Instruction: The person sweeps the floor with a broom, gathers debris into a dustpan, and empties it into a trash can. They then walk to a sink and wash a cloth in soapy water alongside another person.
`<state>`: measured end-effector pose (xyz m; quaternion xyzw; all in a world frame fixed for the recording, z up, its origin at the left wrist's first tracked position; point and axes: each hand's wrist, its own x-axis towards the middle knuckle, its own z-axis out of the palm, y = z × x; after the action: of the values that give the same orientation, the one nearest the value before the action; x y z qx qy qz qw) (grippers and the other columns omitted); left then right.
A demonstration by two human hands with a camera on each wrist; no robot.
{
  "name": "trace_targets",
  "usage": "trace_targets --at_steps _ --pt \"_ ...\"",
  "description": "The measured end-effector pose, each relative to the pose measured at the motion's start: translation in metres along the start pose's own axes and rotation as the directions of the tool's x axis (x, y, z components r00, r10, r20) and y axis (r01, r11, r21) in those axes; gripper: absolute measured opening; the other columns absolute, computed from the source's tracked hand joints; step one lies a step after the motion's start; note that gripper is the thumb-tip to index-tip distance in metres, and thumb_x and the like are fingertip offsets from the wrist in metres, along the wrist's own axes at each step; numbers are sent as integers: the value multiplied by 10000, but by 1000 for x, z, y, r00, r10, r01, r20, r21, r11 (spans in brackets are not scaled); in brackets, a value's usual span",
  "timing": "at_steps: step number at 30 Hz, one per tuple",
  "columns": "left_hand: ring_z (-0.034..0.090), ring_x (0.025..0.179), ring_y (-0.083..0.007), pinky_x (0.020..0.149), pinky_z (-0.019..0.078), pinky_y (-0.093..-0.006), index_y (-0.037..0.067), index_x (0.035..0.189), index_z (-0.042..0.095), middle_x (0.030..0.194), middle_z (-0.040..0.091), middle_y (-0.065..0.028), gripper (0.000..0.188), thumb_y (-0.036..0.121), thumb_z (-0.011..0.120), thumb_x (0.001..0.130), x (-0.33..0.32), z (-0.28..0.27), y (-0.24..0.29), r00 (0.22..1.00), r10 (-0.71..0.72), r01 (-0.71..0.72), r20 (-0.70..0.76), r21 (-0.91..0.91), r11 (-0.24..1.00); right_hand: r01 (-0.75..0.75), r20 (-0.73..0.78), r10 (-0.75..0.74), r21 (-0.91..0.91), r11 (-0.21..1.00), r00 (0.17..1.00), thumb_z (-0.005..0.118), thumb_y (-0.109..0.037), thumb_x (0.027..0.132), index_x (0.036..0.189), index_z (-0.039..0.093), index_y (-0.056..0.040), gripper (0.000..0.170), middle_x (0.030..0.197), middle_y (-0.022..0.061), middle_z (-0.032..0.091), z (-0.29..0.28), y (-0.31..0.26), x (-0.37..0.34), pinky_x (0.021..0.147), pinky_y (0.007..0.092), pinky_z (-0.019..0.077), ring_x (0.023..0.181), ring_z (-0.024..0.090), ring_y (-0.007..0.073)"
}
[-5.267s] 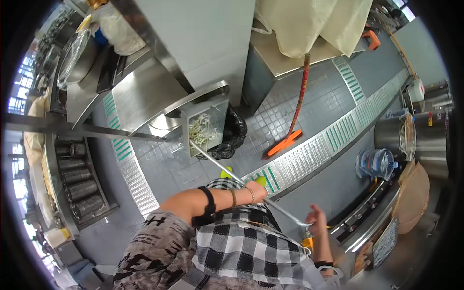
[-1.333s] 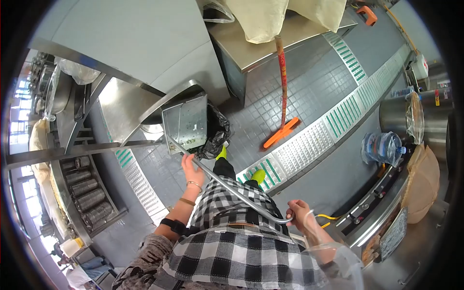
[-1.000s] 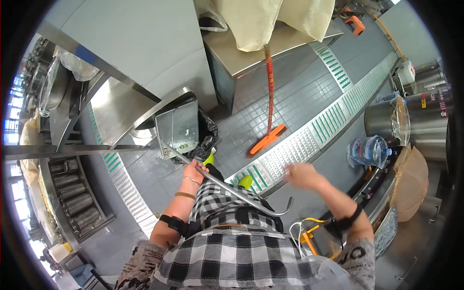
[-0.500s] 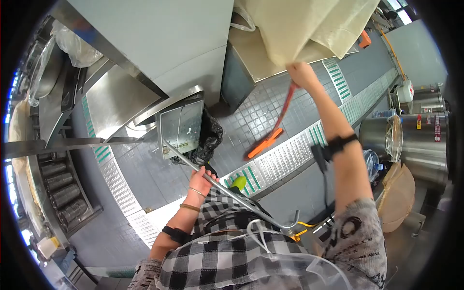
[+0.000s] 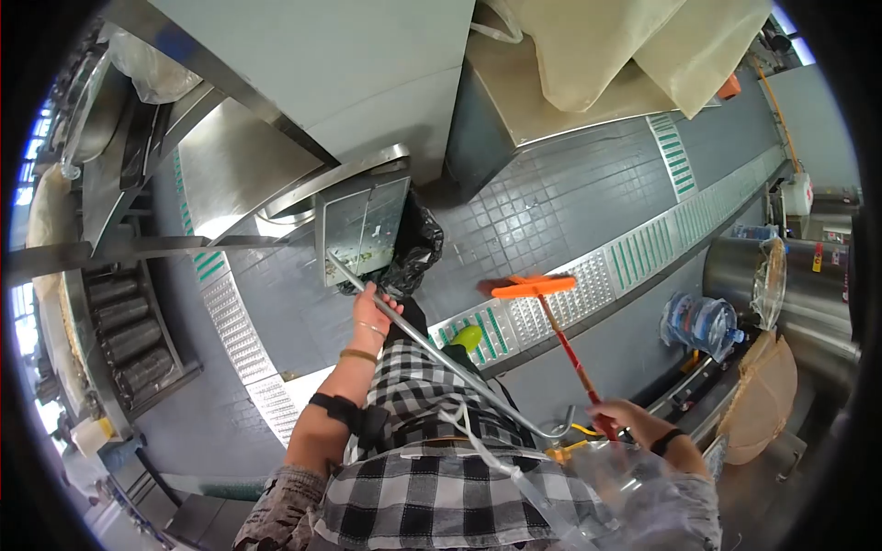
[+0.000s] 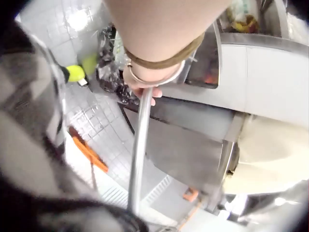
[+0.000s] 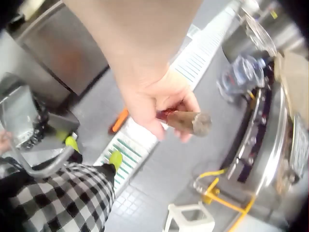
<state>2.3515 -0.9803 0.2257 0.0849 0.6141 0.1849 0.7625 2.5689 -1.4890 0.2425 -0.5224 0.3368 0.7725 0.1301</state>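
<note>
Where the grey tiled floor [image 5: 537, 216] opens out in front of me, a steel counter [image 5: 560, 115] stands at the top of the head view, with cream cloth [image 5: 597, 46] hanging over it. A metal floor grating [image 5: 643, 253] with green slots crosses diagonally below. Left of centre, a metal dustpan [image 5: 372, 216] is tilted against a black plastic bag [image 5: 418, 248], its long silver handle slanting down across my checked apron [image 5: 450, 487] to a hooked end. To the right, an orange broom [image 5: 537, 286] has its head over the grating; I cannot tell whether it touches. My left hand [image 5: 375, 314] is curled round the silver handle, near the pan. My right hand [image 5: 617, 419] grips the broom's red handle, fingers curled, close to its bare wooden tip. Smallest are a lime-green shoe [image 5: 467, 338] and pale scraps [image 5: 367, 261] along the pan's lower edge.
</note>
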Motion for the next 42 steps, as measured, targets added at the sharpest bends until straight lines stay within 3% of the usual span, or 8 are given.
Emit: trace_targets --at_steps 5,15,17,22,27,30,33,42 --pt "338 437 -155 417 320 -328 117 736 367 542 362 -26 254 356 381 822 12 12 11 981 117 -117 -158 13 993 290 -134 -259 325 900 956 514 -195 750 723 402 -20 209 441 73 418 81 -41 48 332 303 357 347 429 192" --pt "244 331 -125 298 230 -281 51 755 338 500 267 -17 342 384 332 832 -1 19 24 918 240 -182 -314 203 962 715 -431 -777 -340 611 459 541 -149 759 837 450 -25 172 572 -11 444 90 215 -3 435 175 344 493 424 43" --pt "221 336 -109 308 207 -256 73 719 326 489 251 0 336 388 327 837 -10 19 26 917 250 -194 -311 200 960 544 -500 -429 105 832 752 561 -140 753 837 458 -23 177 603 -26 450 113 206 -54 471 167 343 538 419 32" --pt "195 339 -84 318 175 -221 116 625 308 472 229 31 351 389 312 846 -15 2 41 960 159 -132 -230 127 983 654 -253 -622 62 754 741 527 -116 740 768 499 -98 43 521 -35 444 124 188 -63 356 189 310 404 408 51" --pt "216 338 -85 321 166 -221 130 602 297 467 231 39 366 399 286 850 -29 -3 47 984 57 -40 -171 100 994 854 -322 -901 -338 396 290 540 -147 729 745 526 -73 77 529 -30 451 113 195 2 384 185 298 442 399 35" --pt "229 339 -89 322 179 -228 126 637 307 473 240 31 354 408 277 849 -34 -3 51 993 34 -23 -112 97 995 720 -301 -709 -94 688 638 541 -157 720 813 532 -32 156 608 4 497 126 166 1 431 189 339 514 446 52" --pt "236 341 -92 325 188 -226 122 673 311 474 251 21 331 402 285 848 -39 -1 52 995 -1 8 -101 71 997 535 -294 -887 -713 452 358 599 -185 718 812 527 -9 212 612 -20 484 152 166 17 454 224 356 511 423 85" --pt "243 348 -99 334 197 -228 114 659 344 462 268 18 358 412 274 846 -41 -9 53 993 -101 104 -57 44 994 749 -421 -795 -319 581 437 548 -214 733 816 529 15 244 607 94 549 251 173 -28 501 275 406 551 529 147"
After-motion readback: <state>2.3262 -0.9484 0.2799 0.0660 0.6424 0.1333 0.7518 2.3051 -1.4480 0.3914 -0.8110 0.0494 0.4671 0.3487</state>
